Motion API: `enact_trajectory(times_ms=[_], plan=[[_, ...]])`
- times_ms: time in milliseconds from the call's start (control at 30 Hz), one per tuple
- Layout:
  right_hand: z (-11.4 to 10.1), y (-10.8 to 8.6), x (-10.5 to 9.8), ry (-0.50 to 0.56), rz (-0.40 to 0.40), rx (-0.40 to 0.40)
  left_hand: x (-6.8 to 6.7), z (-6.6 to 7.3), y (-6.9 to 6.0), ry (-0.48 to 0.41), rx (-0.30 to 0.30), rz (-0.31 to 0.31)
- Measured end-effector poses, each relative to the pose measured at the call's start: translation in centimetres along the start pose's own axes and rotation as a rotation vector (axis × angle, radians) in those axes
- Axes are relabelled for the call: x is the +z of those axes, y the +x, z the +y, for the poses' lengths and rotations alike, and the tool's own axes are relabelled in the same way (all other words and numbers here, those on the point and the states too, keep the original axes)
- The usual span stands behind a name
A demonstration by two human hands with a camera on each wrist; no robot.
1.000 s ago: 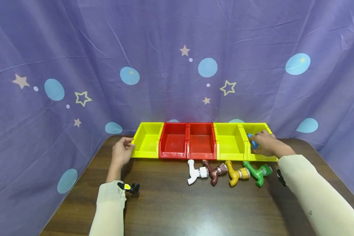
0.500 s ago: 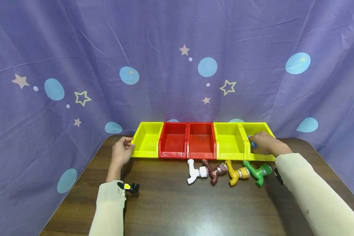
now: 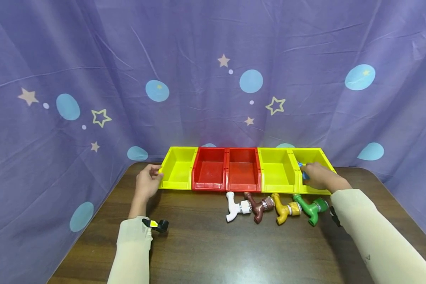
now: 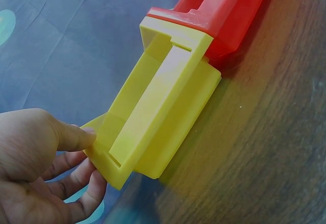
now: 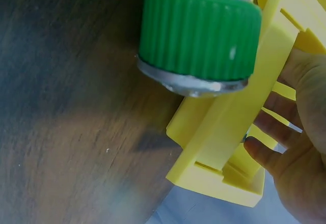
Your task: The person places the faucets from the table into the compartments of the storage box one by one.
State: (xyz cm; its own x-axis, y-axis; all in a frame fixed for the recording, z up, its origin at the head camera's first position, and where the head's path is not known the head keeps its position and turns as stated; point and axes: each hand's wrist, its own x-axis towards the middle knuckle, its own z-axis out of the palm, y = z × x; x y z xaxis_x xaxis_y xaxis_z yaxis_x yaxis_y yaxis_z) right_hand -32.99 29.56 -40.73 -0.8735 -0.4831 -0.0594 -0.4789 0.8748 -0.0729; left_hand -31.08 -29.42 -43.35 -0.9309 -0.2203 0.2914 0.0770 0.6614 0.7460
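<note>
My left hand pinches the outer side rim of the leftmost yellow bin, its thumb on the rim and its fingers outside. At the other end of the row, my right hand reaches into the rightmost yellow bin. Its fingers curl at a blue tap inside, which the hand largely hides. In front of the bins lie a white tap, a brown tap, a yellow tap and a green tap. The green tap's ribbed knob looms large in the right wrist view.
Two red bins and another yellow bin stand between the end bins, side by side in one row. The brown wooden table ends at a purple curtain behind the bins.
My right hand has shifted slightly down and inward in the rightmost bin, covering part of the blue tap. My left hand keeps its hold, and the taps in front stay put.
</note>
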Motion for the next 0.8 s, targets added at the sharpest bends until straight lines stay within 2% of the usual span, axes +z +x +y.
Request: enact_trajectory(times_ms=[133,300,400,667,800], plan=[[-0.1,-0.3,0.0,-0.006,0.032,-0.017,0.1,0.0,0.0,-0.003,0.0,0.001],[-0.5,-1.1,-0.3,0.008,0.05,0.001,0.1,0.0,0.0,-0.002,0.0,-0.002],[-0.7,-1.7,-0.6,0.014,0.088,0.017,0.1,0.1,0.1,0.001,0.003,0.0],[-0.7,-3.5,-1.2,-0.014,0.174,-0.009,0.3,0.2,0.3,-0.005,0.026,0.001],[-1.1,-4.3,-1.5,-0.041,0.206,-0.014,0.1,0.1,0.1,-0.015,0.017,0.006]])
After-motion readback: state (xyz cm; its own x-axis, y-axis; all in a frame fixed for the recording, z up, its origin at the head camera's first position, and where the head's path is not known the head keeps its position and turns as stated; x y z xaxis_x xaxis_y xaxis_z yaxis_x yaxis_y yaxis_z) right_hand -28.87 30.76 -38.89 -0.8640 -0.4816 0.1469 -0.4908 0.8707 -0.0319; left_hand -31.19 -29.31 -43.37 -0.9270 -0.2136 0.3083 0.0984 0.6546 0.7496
